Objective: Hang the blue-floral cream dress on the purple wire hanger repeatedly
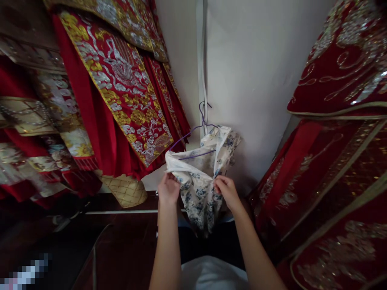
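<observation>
A whitish garment with a blue floral print [199,193] hangs from a thin purple hanger [188,134], its neck opening sagging wide. The hanger's hook is up by a grey pipe on the wall. At the garment's left edge, my left hand [169,188] has its fingers closed on the cloth, the fingertips partly hidden behind it. My right hand [226,190] pinches the cloth at the lower right of the opening. Both forearms reach up from below, and the garment's lower end hangs between them.
Red gowns with gold and silver embroidery [121,88] hang at the left, close to the hanger. More red embroidered clothing [326,169] crowds the right side. Ahead stands a pale wall [250,60] with a vertical pipe [202,52]. A quilted gold piece [125,191] hangs low at left.
</observation>
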Available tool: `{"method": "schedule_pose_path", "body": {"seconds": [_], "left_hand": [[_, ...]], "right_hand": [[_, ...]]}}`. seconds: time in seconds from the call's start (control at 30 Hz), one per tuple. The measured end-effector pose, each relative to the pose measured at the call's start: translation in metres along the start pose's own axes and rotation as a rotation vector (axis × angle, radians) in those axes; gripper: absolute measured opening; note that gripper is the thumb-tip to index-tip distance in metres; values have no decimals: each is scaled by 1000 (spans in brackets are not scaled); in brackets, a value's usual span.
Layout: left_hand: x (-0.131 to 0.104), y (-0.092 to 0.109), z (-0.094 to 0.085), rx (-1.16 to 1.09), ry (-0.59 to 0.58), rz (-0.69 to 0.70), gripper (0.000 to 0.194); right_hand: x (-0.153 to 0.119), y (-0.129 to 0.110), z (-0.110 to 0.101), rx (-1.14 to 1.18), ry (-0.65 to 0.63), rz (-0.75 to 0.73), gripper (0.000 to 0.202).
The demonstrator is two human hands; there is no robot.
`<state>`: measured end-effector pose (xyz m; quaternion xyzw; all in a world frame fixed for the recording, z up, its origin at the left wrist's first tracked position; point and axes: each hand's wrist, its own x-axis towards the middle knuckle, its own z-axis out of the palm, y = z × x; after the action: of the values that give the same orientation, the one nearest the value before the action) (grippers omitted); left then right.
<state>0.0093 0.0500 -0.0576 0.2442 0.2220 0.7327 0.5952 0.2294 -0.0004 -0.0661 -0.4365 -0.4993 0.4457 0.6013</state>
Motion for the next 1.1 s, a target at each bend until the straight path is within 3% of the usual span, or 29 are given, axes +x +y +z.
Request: {"method": "schedule_pose_path", "body": {"seconds": [0.13, 0.23, 0.33, 0.5, 0.63, 0.7, 0.8, 0.93, 1.1], "left_hand": [[-26, -32, 8, 33, 138, -174, 10], [-35, -37, 12, 203, 67, -125, 16], [-39, -37, 10, 433, 3, -93, 13], [-49, -43, 7, 650, -122, -187, 9], [-61, -39, 20, 355, -135, -275, 24], [-70, -33, 32, 223, -206, -308, 31], [-88, -25, 51, 278, -365, -300, 29], [-111, -22, 73, 477, -616, -226, 27], [-118, -10, 82, 584, -902, -210, 26]], "right_hand": [[0, -3, -35, -57, 84, 36, 29], [-1, -9, -55, -117, 71, 95, 29], [-3, -11, -61, -192, 4, 113, 27], [-8, 5, -58, -350, -246, 231, 26], [-12, 18, -62, -398, -476, 388, 31], [-14, 14, -63, -378, -485, 353, 35], [-18, 1, -58, -291, -442, 254, 37], [-25, -8, -44, -103, -496, 311, 33], [-29, 0, -37, 77, -469, 415, 33]]}}
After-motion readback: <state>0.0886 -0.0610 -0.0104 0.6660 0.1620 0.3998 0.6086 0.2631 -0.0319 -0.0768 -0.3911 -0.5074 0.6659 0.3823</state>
